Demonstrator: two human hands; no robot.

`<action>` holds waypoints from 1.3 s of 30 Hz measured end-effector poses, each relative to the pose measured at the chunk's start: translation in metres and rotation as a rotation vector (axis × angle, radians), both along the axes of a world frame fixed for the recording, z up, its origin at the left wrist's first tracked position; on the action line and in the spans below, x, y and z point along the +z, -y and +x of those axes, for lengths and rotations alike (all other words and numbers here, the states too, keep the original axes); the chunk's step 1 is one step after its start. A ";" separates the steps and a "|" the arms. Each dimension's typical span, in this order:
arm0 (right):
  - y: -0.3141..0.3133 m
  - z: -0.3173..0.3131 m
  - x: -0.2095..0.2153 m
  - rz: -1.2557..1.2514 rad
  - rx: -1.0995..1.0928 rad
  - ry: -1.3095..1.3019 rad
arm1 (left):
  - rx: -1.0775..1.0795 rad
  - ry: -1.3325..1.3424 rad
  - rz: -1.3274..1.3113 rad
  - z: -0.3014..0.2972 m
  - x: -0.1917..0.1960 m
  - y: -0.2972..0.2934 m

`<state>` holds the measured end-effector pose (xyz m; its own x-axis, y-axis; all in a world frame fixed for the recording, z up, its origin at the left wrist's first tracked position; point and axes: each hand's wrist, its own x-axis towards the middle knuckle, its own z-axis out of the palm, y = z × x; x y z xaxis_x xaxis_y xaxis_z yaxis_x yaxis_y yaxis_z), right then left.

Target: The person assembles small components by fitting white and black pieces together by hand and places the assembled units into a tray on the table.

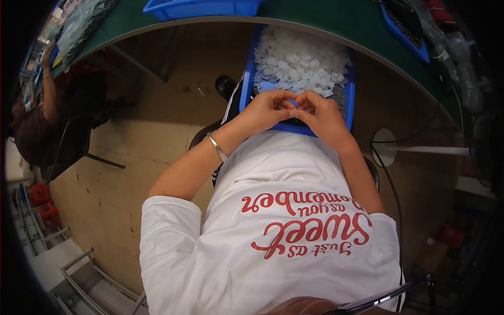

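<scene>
My left hand (269,109) and my right hand (321,114) meet over the near end of a blue plastic tray (352,79) on my lap. The fingers of both are bent into a pinch, tip to tip. Whatever sits between them is too small and too covered to make out. Just beyond my fingers, a heap of small whitish, translucent plastic pieces (302,55) fills the far part of the tray. Small dark grey bits (339,95) lie along its right side, partly under the white ones.
The tray's far end reaches under the curved edge of a green table (294,11). On it stand a blue bin (205,9) and another blue tray (404,31) at right. A person (39,126) sits at the left. A black cable (391,184) hangs at my right.
</scene>
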<state>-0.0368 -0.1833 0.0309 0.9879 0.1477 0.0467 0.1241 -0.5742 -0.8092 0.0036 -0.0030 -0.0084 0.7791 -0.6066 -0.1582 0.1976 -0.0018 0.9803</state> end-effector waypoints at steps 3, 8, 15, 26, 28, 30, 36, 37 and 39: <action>0.004 0.002 -0.004 0.085 0.007 -0.184 | 0.016 0.000 -0.057 -0.001 -0.003 0.002; 0.007 0.003 -0.010 0.375 0.050 -0.274 | -0.025 -0.302 -0.050 0.006 -0.001 -0.007; 0.038 0.019 -0.012 0.325 -0.155 -0.041 | -0.013 -0.358 -0.152 0.003 0.007 -0.003; 0.030 0.013 -0.033 -0.375 -0.095 0.185 | 0.179 -0.285 -0.140 0.003 0.001 0.000; 0.030 0.014 -0.036 -0.464 -0.087 0.233 | 0.182 -0.332 -0.148 0.004 0.003 0.000; 0.030 0.014 -0.038 -0.456 -0.104 0.243 | 0.190 -0.380 -0.158 0.005 0.003 0.001; 0.041 0.011 -0.027 -0.534 -0.074 0.233 | 0.228 -0.361 -0.184 0.007 0.000 -0.002; 0.041 0.010 -0.028 -0.536 -0.075 0.234 | 0.228 -0.356 -0.172 0.007 0.000 -0.002; 0.039 0.009 -0.033 -0.601 -0.018 0.214 | 0.229 -0.350 -0.159 0.006 0.002 -0.002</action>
<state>-0.0279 -0.2224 -0.0019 0.9685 0.1932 0.1571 0.2335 -0.9236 -0.3039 0.0100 -0.0008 -0.0068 0.8121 -0.4631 -0.3550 0.4954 0.2256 0.8389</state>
